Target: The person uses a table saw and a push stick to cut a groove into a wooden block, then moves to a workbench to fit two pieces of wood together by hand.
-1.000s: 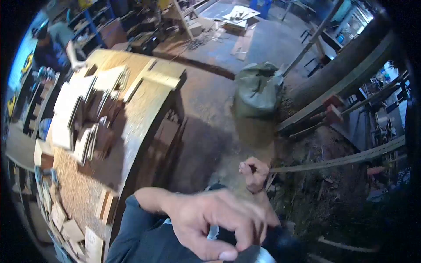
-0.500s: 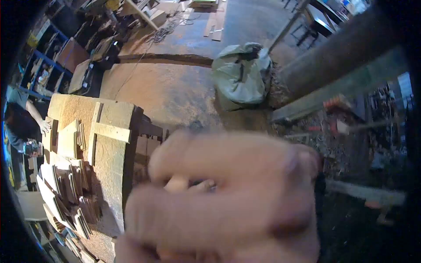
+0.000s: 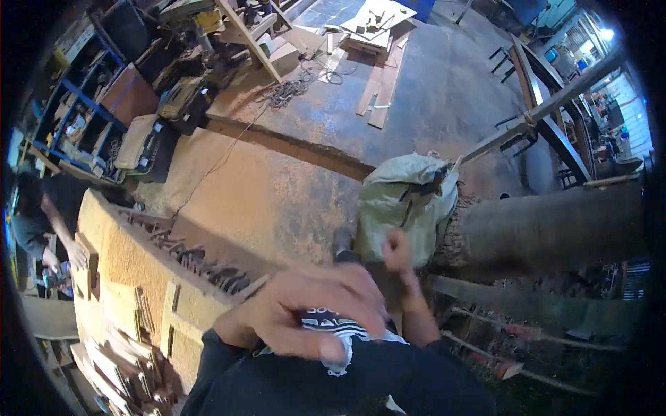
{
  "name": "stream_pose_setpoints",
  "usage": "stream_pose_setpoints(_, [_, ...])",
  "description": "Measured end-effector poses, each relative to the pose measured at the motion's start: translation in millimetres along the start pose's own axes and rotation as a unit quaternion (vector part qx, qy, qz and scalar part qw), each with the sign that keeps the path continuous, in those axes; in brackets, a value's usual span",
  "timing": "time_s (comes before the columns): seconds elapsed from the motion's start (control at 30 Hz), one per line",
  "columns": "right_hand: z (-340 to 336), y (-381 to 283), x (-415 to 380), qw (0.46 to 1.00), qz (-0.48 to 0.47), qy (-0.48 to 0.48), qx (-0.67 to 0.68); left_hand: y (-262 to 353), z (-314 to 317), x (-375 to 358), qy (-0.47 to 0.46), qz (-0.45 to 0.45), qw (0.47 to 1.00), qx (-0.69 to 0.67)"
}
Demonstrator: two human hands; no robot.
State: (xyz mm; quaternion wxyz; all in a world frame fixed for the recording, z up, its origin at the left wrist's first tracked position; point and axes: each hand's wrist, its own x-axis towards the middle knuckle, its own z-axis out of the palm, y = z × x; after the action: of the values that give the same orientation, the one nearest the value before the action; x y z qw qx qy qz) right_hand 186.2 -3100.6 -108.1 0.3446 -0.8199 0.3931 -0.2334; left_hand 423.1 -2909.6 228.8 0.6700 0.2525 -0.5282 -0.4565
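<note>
My left hand [image 3: 316, 295] is up close in front of my chest, palm down, blurred by motion. Its thumb stands apart from the curved fingers, with nothing between them. Farther out, my right hand [image 3: 397, 251] is curled into a fist over the front of a pale green sack [image 3: 399, 197], overlapping it in this view. No object shows in that fist. Left of me is a sawdust-covered workbench [image 3: 107, 222] bearing stacks of thin wooden pieces [image 3: 128, 353] and a joined wooden strip frame [image 3: 171, 312].
Across the bench, a person's hand [image 3: 78, 256] rests by a small board. A thick post [image 3: 548, 232] lies across the right side. Ahead are a floor ledge [image 3: 291, 145], tangled cable [image 3: 291, 90], planks [image 3: 380, 90] and a low stack of boards [image 3: 371, 41].
My hands have moved down and away from the camera, which they largely covered before. They are now apart. The view has tilted, showing more floor ahead and my dark shirt.
</note>
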Motion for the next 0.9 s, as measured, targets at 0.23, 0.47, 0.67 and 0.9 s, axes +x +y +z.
stream_pose_setpoints(0.23, [39, 251, -61, 0.913, 0.29, -0.223, -0.182, -92, -95, 194, -0.241, 0.096, 0.913, -0.316])
stream_pose_setpoints(0.47, [9, 276, 329, 0.938, 0.326, -0.113, -0.041, -133, -227, 417, -0.265, -0.007, 0.889, -0.373])
stream_pose_setpoints(0.67, [31, 240, 505, 0.945, 0.325, -0.015, -0.041, -157, -294, 556, -0.338, 0.053, 0.835, -0.432])
stream_pose_setpoints(0.9, [51, 256, 696, 0.938, 0.302, 0.157, 0.066, -248, -458, 726, -0.356, 0.026, 0.874, -0.33])
